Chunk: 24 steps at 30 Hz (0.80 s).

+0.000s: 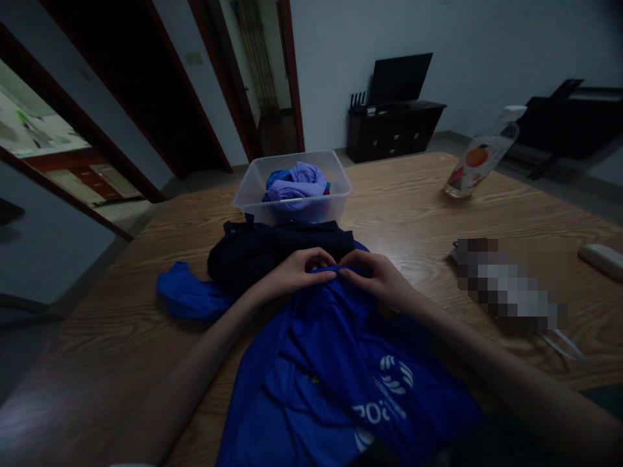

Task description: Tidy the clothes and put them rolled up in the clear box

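Observation:
A blue garment with white printed lettering and a logo lies spread and creased across the near part of the table. My left hand pinches a bit of its far edge between thumb and fingers. Right beside it, my right hand pinches the same edge, the fingertips of both hands nearly meeting. Just beyond my hands lies a bundle of dark clothing. Some blue cloth sticks out to the left of that bundle. The lower end of the blue garment runs out of view.
A clear plastic bin holding lilac and blue clothes stands behind the dark bundle on the wooden table. To the right are a drink bottle, a blurred-out object with a cord, and a white object at the edge.

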Available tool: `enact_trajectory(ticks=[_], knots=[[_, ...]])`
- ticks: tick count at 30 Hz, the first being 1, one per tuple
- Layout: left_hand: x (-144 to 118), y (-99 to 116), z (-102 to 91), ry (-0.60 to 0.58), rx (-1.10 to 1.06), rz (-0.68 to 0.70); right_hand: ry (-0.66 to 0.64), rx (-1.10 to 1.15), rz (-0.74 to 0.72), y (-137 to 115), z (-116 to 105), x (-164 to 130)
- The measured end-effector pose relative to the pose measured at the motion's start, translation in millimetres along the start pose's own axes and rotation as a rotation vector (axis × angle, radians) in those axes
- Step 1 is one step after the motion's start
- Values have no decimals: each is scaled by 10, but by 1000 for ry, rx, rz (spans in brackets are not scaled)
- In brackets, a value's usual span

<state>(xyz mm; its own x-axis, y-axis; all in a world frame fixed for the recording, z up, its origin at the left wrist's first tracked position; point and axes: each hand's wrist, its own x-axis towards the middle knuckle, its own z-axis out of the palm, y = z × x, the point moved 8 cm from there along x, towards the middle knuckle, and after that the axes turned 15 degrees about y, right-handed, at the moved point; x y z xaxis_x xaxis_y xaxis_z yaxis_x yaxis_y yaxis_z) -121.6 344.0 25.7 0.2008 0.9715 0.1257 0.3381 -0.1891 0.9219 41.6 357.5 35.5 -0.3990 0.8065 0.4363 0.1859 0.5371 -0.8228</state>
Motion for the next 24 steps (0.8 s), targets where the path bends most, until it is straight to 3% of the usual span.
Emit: enact_trajectory(ticks=[7,19,24], knots=[[-7,20,42,-71,-55,-29,17,-15,-53,-56,-41,3],[1,13,-1,-1,-49,6,57,-28,-76,-57,-69,7],[-2,25,18,-39,-86,36,17,-28,-73,-55,-39,-9]])
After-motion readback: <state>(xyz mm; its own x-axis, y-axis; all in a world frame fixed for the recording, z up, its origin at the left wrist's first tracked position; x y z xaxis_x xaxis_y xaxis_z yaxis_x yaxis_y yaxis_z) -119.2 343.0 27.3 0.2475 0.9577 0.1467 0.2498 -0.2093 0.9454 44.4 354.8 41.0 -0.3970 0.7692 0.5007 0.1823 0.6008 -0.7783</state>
